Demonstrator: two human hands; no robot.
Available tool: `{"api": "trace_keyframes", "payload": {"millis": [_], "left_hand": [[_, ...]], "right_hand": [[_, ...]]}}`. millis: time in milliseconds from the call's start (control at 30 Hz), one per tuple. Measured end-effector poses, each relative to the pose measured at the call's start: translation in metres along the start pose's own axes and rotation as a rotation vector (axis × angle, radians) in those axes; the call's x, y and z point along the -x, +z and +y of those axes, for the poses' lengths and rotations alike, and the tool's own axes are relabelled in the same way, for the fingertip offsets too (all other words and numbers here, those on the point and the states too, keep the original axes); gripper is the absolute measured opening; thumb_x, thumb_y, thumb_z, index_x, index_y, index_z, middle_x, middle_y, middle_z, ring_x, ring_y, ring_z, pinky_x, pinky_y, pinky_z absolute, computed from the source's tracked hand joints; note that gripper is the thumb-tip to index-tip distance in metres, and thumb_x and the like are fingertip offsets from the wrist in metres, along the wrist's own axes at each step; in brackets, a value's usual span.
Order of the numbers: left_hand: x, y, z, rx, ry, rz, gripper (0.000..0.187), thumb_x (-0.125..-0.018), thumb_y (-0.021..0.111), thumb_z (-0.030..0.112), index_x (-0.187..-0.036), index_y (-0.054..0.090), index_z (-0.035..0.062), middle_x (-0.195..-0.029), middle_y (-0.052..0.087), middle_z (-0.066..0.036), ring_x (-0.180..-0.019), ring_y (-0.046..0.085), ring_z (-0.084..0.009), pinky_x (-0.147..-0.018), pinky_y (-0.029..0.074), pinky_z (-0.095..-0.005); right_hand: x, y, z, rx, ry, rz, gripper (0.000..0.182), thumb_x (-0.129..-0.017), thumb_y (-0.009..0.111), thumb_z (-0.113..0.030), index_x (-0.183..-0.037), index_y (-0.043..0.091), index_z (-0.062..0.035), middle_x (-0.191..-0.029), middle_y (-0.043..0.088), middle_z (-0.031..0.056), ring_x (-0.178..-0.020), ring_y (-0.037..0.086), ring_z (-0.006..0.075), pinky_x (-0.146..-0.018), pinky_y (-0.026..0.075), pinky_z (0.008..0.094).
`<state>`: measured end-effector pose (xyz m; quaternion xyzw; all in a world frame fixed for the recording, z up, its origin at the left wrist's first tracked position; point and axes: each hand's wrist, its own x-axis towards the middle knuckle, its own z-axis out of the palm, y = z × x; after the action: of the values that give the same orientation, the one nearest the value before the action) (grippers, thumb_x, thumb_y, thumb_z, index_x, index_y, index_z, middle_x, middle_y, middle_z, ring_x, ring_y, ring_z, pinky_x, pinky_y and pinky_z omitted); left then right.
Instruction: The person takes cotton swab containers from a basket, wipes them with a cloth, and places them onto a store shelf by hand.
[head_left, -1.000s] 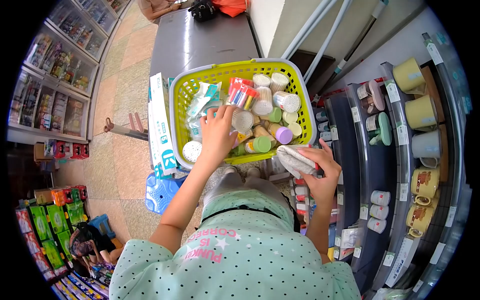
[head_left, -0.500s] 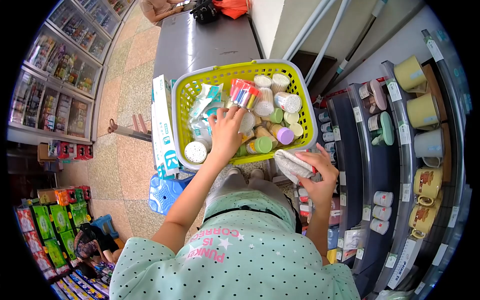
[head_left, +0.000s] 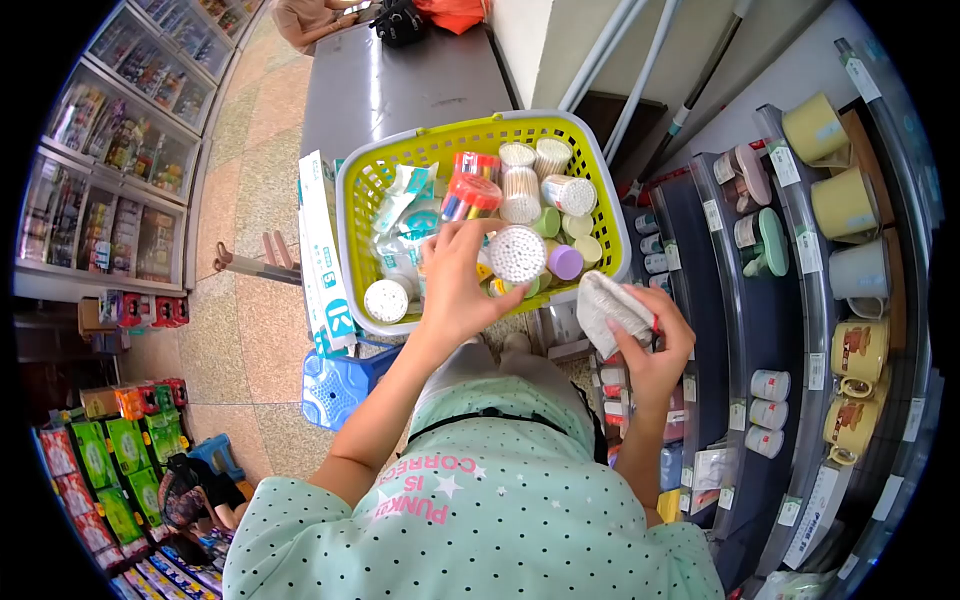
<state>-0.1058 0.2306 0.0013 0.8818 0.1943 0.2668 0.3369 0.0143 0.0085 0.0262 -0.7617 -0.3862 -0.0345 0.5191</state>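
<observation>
My left hand (head_left: 462,285) is over the near side of a yellow-green basket (head_left: 350,220), its thumb and fingers around a round tub of cotton swabs (head_left: 517,254), white tips facing up. My right hand (head_left: 655,345) grips a folded whitish cloth (head_left: 608,312) just outside the basket's near right corner. Inside the basket lie red-lidded tubs of coloured sticks (head_left: 470,196), more swab tubs (head_left: 520,195), teal-and-white packets (head_left: 405,205), and several jars with green and purple lids (head_left: 565,262). Another white swab tub (head_left: 386,300) stands in the near left corner.
The basket rests at the near end of a grey counter (head_left: 400,90). A long white-and-teal box (head_left: 325,250) stands along its left side, with a blue stool (head_left: 340,385) below. Shelves with mugs (head_left: 845,205) line the right. A person (head_left: 305,22) is beyond the counter.
My left hand has shifted right from the packets and taken hold of the swab tub, which is now raised nearer to me. My right hand and cloth have moved slightly right.
</observation>
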Motion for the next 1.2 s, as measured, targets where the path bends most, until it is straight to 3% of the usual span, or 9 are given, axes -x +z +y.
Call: {"api": "trace_keyframes", "payload": {"millis": [100, 133, 233, 367, 500, 533, 733, 867, 1200], "left_hand": [[0.001, 0.001, 0.018, 0.085, 0.049, -0.059, 0.067, -0.061, 0.087, 0.024, -0.12, 0.061, 0.0079, -0.117, 0.064, -0.006, -0.116, 0.053, -0.029, -0.102, 0.032, -0.0444], [0.002, 0.006, 0.018, 0.117, 0.052, -0.082, 0.067, -0.061, 0.087, 0.024, -0.121, 0.061, 0.0083, -0.117, 0.064, -0.006, -0.117, 0.053, -0.029, -0.105, 0.03, -0.0446], [0.006, 0.018, 0.022, 0.165, 0.062, -0.178, 0.067, -0.06, 0.086, 0.023, -0.121, 0.062, 0.0086, -0.116, 0.062, -0.008, -0.116, 0.053, -0.0289, -0.106, 0.031, -0.0421], [0.006, 0.027, 0.025, 0.194, 0.111, -0.124, 0.064, -0.062, 0.087, 0.022, -0.119, 0.063, 0.0083, -0.114, 0.063, -0.008, -0.115, 0.053, -0.0305, -0.106, 0.032, -0.0419], [0.006, 0.031, 0.021, 0.189, 0.133, -0.097, 0.065, -0.061, 0.089, 0.02, -0.119, 0.064, 0.0088, -0.114, 0.063, -0.008, -0.114, 0.054, -0.0311, -0.106, 0.033, -0.0425], [0.007, 0.032, 0.02, 0.187, 0.138, -0.085, 0.065, -0.06, 0.089, 0.019, -0.119, 0.064, 0.0089, -0.113, 0.063, -0.008, -0.114, 0.054, -0.0312, -0.105, 0.033, -0.0426], [0.014, 0.038, 0.026, 0.164, 0.122, 0.001, 0.061, -0.057, 0.089, 0.017, -0.112, 0.065, 0.0099, -0.109, 0.065, -0.006, -0.111, 0.056, -0.0292, -0.105, 0.033, -0.0437], [0.017, 0.038, 0.03, 0.122, 0.123, 0.024, 0.062, -0.053, 0.088, 0.015, -0.111, 0.067, 0.0098, -0.106, 0.065, -0.005, -0.109, 0.056, -0.029, -0.104, 0.033, -0.0431], [0.023, 0.034, 0.034, 0.035, 0.146, 0.074, 0.063, -0.051, 0.084, 0.01, -0.111, 0.066, 0.0092, -0.104, 0.064, -0.006, -0.112, 0.055, -0.0295, -0.11, 0.027, -0.0551]], "right_hand": [[0.002, -0.002, -0.008, -0.11, 0.191, 0.116, 0.039, -0.07, 0.077, 0.004, -0.108, 0.071, 0.0003, -0.107, 0.074, 0.0124, -0.098, 0.069, 0.0259, -0.096, 0.05, 0.0379], [0.002, -0.004, -0.004, -0.075, 0.118, 0.126, 0.04, -0.07, 0.075, 0.006, -0.109, 0.071, 0.001, -0.111, 0.073, 0.0127, -0.097, 0.067, 0.0247, -0.089, 0.051, 0.0323], [-0.003, -0.007, -0.01, 0.014, 0.035, 0.084, 0.041, -0.069, 0.075, 0.007, -0.109, 0.071, 0.0007, -0.112, 0.073, 0.0127, -0.095, 0.065, 0.0233, -0.085, 0.051, 0.0323], [-0.011, -0.001, -0.02, 0.111, -0.04, -0.04, 0.047, -0.064, 0.073, 0.009, -0.109, 0.072, -0.0045, -0.113, 0.074, 0.0074, -0.09, 0.062, 0.022, -0.077, 0.05, 0.0323], [-0.018, 0.004, -0.022, 0.208, -0.134, -0.142, 0.053, -0.061, 0.075, 0.006, -0.112, 0.07, -0.008, -0.115, 0.073, 0.0046, -0.091, 0.061, 0.027, -0.088, 0.046, 0.0389], [-0.019, 0.004, -0.024, 0.23, -0.127, -0.173, 0.054, -0.063, 0.076, 0.005, -0.114, 0.068, -0.0092, -0.116, 0.072, 0.0042, -0.099, 0.064, 0.0273, -0.099, 0.041, 0.0432], [-0.02, 0.008, -0.031, 0.306, -0.158, -0.209, 0.05, -0.065, 0.076, 0.006, -0.112, 0.068, -0.0099, -0.112, 0.073, 0.006, -0.107, 0.068, 0.0244, -0.11, 0.036, 0.05], [-0.022, 0.015, -0.033, 0.353, -0.218, -0.211, 0.049, -0.065, 0.077, 0.005, -0.111, 0.069, -0.0098, -0.109, 0.073, 0.0071, -0.102, 0.069, 0.0251, -0.111, 0.035, 0.0519], [-0.019, 0.031, -0.04, 0.342, -0.373, -0.273, 0.035, -0.071, 0.072, 0.004, -0.102, 0.072, -0.0113, -0.104, 0.072, 0.0045, -0.103, 0.07, 0.0214, -0.114, 0.035, 0.0555]]}}
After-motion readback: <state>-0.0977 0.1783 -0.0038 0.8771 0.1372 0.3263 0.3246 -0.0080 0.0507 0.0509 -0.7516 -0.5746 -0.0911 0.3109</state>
